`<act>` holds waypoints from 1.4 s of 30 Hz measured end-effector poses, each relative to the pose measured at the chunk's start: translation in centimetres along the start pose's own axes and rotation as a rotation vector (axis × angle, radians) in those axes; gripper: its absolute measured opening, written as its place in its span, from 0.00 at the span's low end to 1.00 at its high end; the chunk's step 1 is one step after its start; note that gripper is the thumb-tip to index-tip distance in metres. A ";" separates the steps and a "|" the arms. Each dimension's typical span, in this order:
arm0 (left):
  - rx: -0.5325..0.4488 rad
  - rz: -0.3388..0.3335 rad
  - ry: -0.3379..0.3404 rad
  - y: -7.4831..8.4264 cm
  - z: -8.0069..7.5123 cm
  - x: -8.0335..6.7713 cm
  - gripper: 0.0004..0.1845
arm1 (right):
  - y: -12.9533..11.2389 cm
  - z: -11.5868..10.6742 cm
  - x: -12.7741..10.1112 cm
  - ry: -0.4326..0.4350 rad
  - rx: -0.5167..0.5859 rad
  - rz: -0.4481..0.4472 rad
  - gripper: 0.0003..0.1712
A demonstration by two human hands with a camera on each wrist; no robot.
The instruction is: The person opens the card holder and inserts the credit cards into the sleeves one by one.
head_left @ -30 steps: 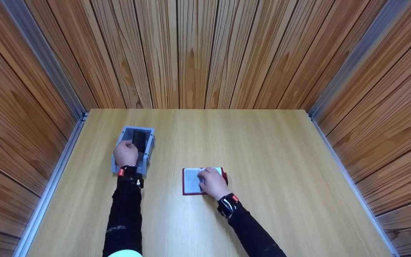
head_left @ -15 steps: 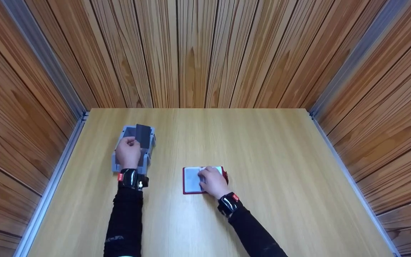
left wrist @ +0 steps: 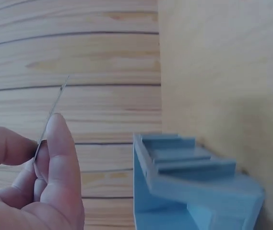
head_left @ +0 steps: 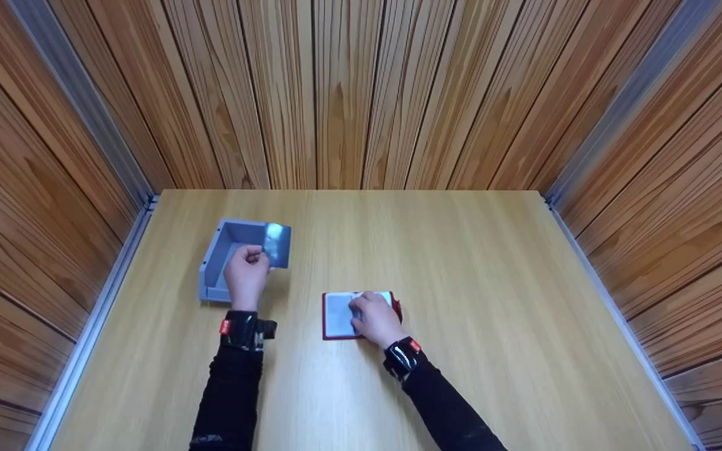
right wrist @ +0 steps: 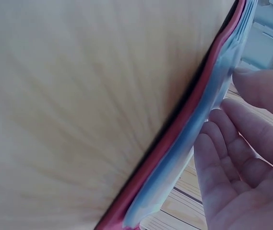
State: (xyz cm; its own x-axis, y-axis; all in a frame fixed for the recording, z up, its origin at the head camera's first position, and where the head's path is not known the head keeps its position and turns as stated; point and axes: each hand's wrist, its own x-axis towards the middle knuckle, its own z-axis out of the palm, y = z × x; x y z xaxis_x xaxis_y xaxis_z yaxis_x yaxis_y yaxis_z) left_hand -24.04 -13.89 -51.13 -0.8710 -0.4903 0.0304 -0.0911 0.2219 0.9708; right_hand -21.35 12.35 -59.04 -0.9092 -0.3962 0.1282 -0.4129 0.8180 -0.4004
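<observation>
My left hand [head_left: 246,275] pinches a thin dark glossy card [head_left: 278,245] by its lower left edge, raised at the right side of a grey-blue plastic bin [head_left: 214,266]. Edge-on, the card [left wrist: 51,115] is a thin line between thumb and fingers in the left wrist view. My right hand [head_left: 376,318] rests on an open red-covered booklet with clear sleeves [head_left: 337,316], lying flat on the table. Its thumb and fingertips touch the sleeves [right wrist: 208,96], with a gap between thumb and index finger. The hand hides part of the booklet's right half.
The wooden table [head_left: 492,294] is bounded by a plank back wall [head_left: 339,94] and side walls with metal rails [head_left: 618,338]. The bin stands near the table's left side, left of the booklet.
My left hand has lifted the card out of the bin and moved it right, turning its face so that it now shines. The right hand and booklet stay in place.
</observation>
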 end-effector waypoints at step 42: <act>-0.273 -0.160 -0.254 -3.1 7.0 -9.4 0.09 | -1.1 -2.5 1.0 0.201 0.531 0.185 0.19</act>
State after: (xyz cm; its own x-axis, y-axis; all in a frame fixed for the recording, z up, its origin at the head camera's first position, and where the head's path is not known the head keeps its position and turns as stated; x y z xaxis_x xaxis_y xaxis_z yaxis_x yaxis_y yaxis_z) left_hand -18.98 -4.04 -56.05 -0.9509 -0.2692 -0.1527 -0.1332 -0.0893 0.9871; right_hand -21.94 12.06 -56.16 -0.9771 -0.1379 0.1620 -0.2108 0.5249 -0.8246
